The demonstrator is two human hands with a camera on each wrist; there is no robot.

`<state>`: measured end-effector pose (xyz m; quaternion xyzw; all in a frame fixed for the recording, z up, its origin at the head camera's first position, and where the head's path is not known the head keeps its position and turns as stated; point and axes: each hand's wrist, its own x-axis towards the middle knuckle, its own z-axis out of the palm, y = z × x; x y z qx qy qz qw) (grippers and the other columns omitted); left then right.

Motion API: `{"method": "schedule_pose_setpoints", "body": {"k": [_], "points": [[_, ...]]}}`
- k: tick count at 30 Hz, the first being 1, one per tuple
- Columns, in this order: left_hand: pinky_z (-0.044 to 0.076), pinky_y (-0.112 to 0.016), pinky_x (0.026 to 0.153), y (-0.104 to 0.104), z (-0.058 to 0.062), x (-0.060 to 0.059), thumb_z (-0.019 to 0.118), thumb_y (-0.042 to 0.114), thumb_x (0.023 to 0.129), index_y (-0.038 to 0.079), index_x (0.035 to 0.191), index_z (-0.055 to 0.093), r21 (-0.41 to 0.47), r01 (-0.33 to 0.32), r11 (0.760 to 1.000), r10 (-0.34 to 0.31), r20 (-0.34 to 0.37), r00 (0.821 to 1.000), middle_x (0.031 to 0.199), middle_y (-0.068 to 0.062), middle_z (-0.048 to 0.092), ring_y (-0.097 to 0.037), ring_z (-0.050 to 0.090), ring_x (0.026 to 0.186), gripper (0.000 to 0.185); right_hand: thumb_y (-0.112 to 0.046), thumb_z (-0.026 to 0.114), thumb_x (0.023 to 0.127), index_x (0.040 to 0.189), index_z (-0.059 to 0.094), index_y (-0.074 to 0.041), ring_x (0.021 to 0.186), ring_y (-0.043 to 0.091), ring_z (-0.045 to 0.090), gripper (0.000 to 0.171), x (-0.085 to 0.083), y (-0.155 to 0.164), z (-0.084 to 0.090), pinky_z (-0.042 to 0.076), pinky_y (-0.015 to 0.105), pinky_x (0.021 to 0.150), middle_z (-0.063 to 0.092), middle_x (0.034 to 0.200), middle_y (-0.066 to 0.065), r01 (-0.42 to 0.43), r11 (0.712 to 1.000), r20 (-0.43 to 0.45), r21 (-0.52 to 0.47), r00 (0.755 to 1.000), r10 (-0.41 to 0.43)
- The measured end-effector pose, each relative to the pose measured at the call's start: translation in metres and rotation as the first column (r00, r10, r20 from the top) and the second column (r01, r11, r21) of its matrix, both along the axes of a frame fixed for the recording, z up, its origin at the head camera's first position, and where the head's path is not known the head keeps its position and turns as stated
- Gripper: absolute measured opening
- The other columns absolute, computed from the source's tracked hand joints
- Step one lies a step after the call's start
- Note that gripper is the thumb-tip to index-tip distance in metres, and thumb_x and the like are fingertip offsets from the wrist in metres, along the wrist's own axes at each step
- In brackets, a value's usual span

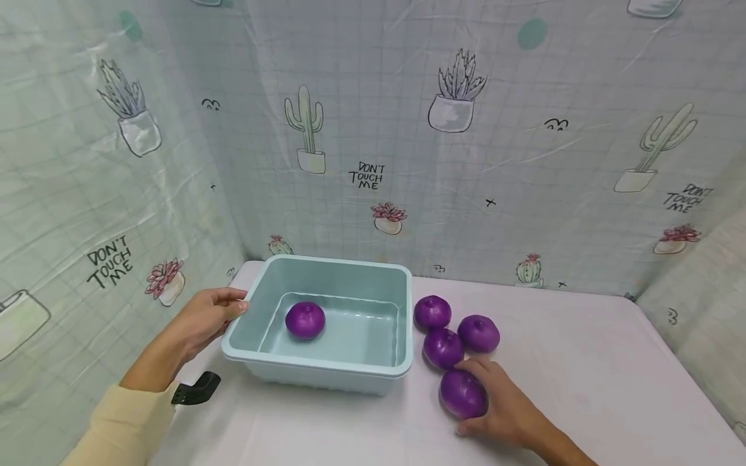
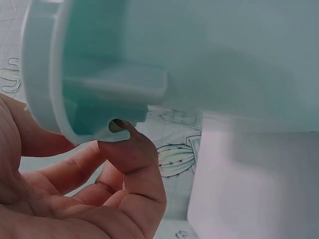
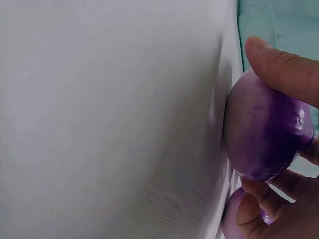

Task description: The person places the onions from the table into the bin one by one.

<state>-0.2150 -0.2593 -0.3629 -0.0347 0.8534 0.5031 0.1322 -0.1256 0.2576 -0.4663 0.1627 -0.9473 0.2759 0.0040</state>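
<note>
I see my right grip (image 1: 501,404) curled around a purple onion (image 1: 463,393) on the white counter (image 1: 583,388) just right of the pale blue tub (image 1: 326,369), while my left grip (image 1: 204,320) clasps the tub's left rim.

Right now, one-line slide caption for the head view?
Left hand grips basin; right hand grasps purple onion.

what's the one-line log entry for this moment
left hand grips tub rim | right hand grips onion on table | one onion in tub | three beside tub
</note>
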Motion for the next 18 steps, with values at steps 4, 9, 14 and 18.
{"method": "schedule_pose_setpoints", "body": {"k": [4,9,14,18], "points": [[0.059,-0.027,0.086,0.001,0.002,0.001,0.052,0.020,0.110,-0.008,0.152,0.042,-0.008,-0.001,1.000,0.001,-0.001,1.000,0.135,-0.022,0.059,-0.022,0.063,0.109,0.052,-0.046,0.099,0.056,0.134,0.060,-0.027,0.126,0.022,0.055,0.089,0.005,-0.002,-0.001,0.055,0.053,0.100,0.059,0.133,-0.008,-0.006,1.000,-0.027,0.015,1.000,0.007],[0.059,-0.029,0.090,0.001,0.003,0.003,0.053,0.022,0.110,-0.007,0.152,0.042,-0.008,-0.009,1.000,0.009,-0.001,1.000,0.137,-0.023,0.059,-0.025,0.063,0.114,0.052,-0.052,0.097,0.058,0.137,0.058,-0.027,0.124,0.022,0.056,0.092,0.007,-0.002,0.000,0.055,0.054,0.099,0.057,0.134,-0.008,-0.046,0.999,-0.048,0.027,0.998,0.047],[0.059,-0.029,0.091,0.002,0.002,0.003,0.053,0.022,0.109,-0.007,0.152,0.041,0.012,-0.006,1.000,0.006,0.004,1.000,0.138,-0.023,0.058,-0.022,0.063,0.113,0.053,-0.055,0.096,0.058,0.139,0.056,-0.023,0.124,0.021,0.057,0.095,0.011,0.000,-0.003,0.054,0.053,0.101,0.056,0.136,-0.009,-0.087,0.996,-0.073,0.003,0.994,0.087],[0.060,-0.032,0.094,0.001,0.002,0.004,0.053,0.022,0.110,-0.007,0.153,0.040,0.012,-0.003,1.000,0.003,0.004,1.000,0.141,-0.025,0.057,-0.024,0.063,0.116,0.054,-0.046,0.098,0.057,0.137,0.057,-0.021,0.122,0.016,0.057,0.093,0.013,-0.001,-0.004,0.055,0.049,0.100,0.057,0.134,-0.011,-0.104,0.995,-0.102,-0.006,0.989,0.103]]}}
